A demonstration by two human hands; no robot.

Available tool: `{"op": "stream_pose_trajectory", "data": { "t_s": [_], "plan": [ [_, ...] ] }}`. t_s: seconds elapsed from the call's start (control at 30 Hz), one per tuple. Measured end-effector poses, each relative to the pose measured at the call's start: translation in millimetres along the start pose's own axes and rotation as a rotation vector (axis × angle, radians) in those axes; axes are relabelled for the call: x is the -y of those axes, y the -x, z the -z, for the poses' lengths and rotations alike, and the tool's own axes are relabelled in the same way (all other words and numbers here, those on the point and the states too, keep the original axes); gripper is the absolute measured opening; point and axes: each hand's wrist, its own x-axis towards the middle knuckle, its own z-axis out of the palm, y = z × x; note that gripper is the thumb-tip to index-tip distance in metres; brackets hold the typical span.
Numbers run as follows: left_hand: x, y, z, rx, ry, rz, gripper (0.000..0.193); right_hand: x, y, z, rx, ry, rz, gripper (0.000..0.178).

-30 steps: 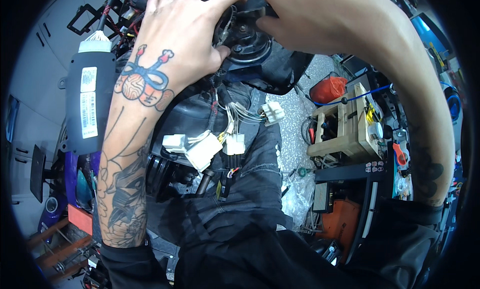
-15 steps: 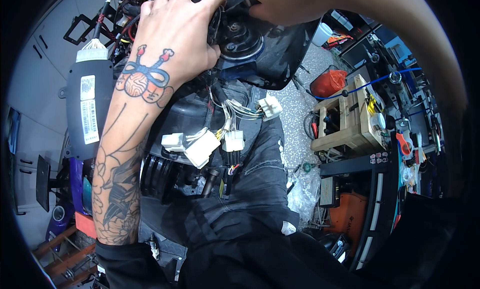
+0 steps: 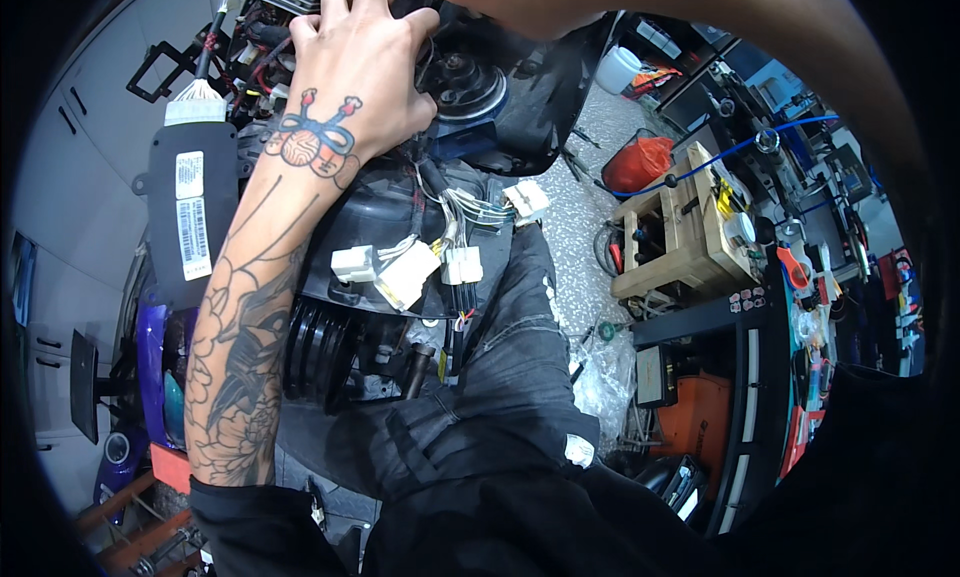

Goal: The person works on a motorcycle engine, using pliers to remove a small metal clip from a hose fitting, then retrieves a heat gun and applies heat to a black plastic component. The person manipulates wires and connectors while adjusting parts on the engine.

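Observation:
At the top, my left hand is laid over dark parts of a scooter's stripped front, with its fingers spread and bent. I cannot make out anything held in it. Its thumb lies by a round black horn-like disc. My right hand reaches in from the upper right; its fingers are cut off or hidden. Below hang white multi-pin connectors on a bundle of thin wires. Left of my forearm is a dark flat control box with white labels and a wired plug.
A black curved panel flanks the work on the right. Beyond it stand a wooden stand, a red bag and a blue hose. Crumpled clear plastic lies on the floor. Grey cabinets line the left.
Scooter parts and connectors sit slightly higher and shifted in the picture. My left hand appears a little farther right, and my right hand has moved left and up.

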Motion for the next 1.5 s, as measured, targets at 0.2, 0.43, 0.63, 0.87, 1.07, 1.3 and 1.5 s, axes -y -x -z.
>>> {"op": "stream_pose_trajectory", "data": {
  "t_s": [0.2, 0.43, 0.63, 0.87, 1.07, 1.3, 1.5],
  "plan": [
    [3, 2, -4, -0.089, 0.159, -0.078, 0.067, 4, 7, -3, 0.024, -0.025, -0.013, 0.019],
    [18, 8, -27, -0.181, 0.101, -0.143, 0.072, 12, 20, -2, 0.048, -0.070, -0.016, 0.018],
    [12, 7, -17, -0.211, 0.108, -0.132, 0.056, 30, 23, -24, -0.092, -0.172, -0.057, 0.018],
    [13, 3, -13, -0.168, 0.176, -0.106, 0.053, 50, 4, -69, -0.472, -0.297, -0.329, 0.016],
    [11, 6, -23, -0.193, 0.203, -0.087, 0.050, 57, -2, -93, -0.505, -0.367, -0.308, 0.016],
    [9, 5, -18, -0.242, 0.217, -0.137, 0.046, 54, 8, -71, -0.344, -0.311, -0.325, 0.016],
    [12, 6, -20, -0.264, 0.186, -0.163, 0.043, 55, 5, -76, -0.300, -0.412, -0.281, 0.015]
  ]
}}
